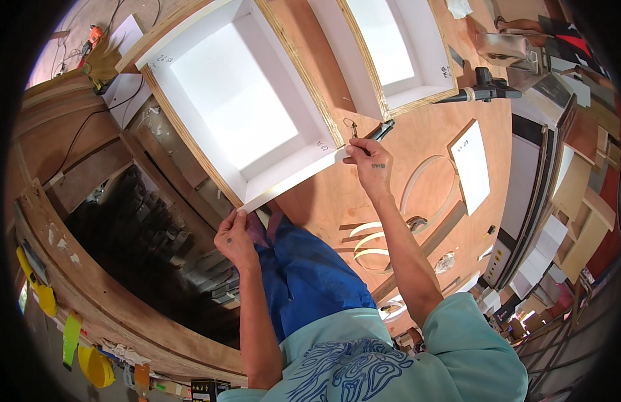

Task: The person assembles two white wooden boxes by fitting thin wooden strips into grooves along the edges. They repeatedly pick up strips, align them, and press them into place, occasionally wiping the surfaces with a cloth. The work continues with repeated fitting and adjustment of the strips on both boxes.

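A white open box with plywood edges [190, 47] lies on the wooden workbench [431, 127]. My left hand [234, 238] pinches the near corner of its front edge, where a white edge strip [293, 181] runs along. My right hand [368, 163] grips the other end of that strip at the box's right corner. A dark-handled tool [379, 130] lies just beyond my right fingers; whether the hand holds it I cannot tell.
A second white box [421, 57] lies further right on the bench. A black power tool [488, 87] and a white panel [472, 164] sit to the right, with curled white edging strips [367, 244] near my right forearm. Stacked white panels stand at far right.
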A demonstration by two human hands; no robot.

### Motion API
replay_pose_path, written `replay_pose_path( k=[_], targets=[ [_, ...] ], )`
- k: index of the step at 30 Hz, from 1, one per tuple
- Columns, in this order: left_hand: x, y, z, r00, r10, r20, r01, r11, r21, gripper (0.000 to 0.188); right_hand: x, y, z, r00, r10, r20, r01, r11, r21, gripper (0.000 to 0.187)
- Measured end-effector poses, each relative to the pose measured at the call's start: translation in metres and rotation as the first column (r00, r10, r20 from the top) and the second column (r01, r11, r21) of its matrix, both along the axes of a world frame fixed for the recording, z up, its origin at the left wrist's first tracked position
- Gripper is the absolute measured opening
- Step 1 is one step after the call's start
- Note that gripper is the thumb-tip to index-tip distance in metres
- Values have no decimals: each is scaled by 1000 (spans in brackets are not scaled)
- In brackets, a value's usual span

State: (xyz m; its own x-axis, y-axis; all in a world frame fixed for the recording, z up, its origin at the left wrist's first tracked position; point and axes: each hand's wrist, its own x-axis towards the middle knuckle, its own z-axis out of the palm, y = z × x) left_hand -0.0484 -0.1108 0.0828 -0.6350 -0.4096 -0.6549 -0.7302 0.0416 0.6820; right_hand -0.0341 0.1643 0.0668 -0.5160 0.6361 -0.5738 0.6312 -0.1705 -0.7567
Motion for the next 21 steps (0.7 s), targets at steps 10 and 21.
replay_pose_path(
  k=[10, 21],
  targets=[
    [0, -1, 1, 1000, 3, 5, -3, 1000, 12, 22, 0, -2, -4, 1000, 17, -2, -17, 998, 56, 19],
    [2, -2, -3, 1000, 6, -14, -6, 1000, 19, 21, 0, 1, -6, 998, 58, -3, -58, 996, 71, 19]
  ],
)
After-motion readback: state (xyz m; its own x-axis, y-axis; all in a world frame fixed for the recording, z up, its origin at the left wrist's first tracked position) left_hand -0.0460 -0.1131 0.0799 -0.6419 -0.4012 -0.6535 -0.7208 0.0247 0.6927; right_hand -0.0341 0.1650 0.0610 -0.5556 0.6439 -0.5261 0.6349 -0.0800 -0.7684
